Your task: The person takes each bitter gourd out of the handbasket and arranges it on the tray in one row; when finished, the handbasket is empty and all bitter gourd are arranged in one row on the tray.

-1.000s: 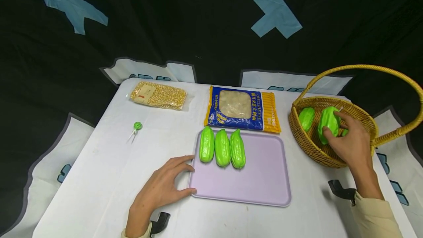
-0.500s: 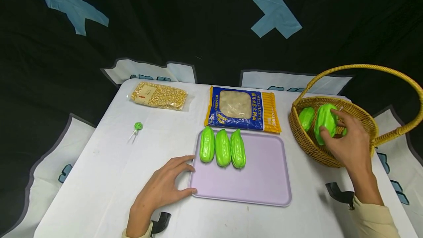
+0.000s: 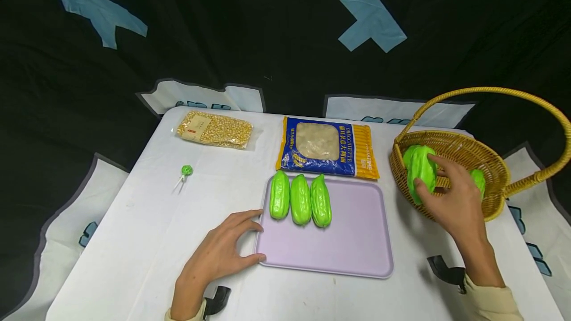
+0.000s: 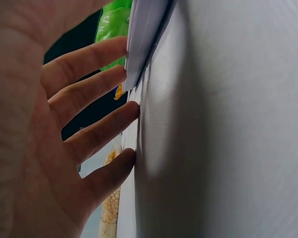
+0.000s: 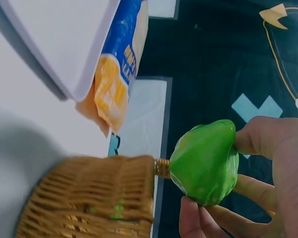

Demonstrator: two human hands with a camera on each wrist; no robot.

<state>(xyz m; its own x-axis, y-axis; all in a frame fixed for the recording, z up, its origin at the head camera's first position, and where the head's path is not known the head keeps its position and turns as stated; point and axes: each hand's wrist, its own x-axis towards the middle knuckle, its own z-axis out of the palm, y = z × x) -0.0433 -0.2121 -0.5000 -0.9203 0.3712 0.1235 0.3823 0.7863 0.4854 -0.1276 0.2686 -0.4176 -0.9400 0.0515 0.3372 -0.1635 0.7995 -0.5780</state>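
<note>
My right hand holds a glossy green ridged fruit between thumb and fingers, over the left part of the wicker basket. In the right wrist view the held green fruit shows above the basket rim. Another green fruit lies in the basket, and one more is mostly hidden behind the held one. My left hand rests its spread fingertips and thumb at the left edge of the lilac tray. Three green fruits lie side by side at the tray's back left.
A blue and yellow pasta bag lies right behind the tray. Farther left are a bag of corn kernels and a green lollipop-like item on white sticks. The basket's tall handle arches over its opening.
My right hand has lifted the green fruit and moved left with it inside the basket's outline, baring another fruit at the right. My left hand and the tray have stayed put.
</note>
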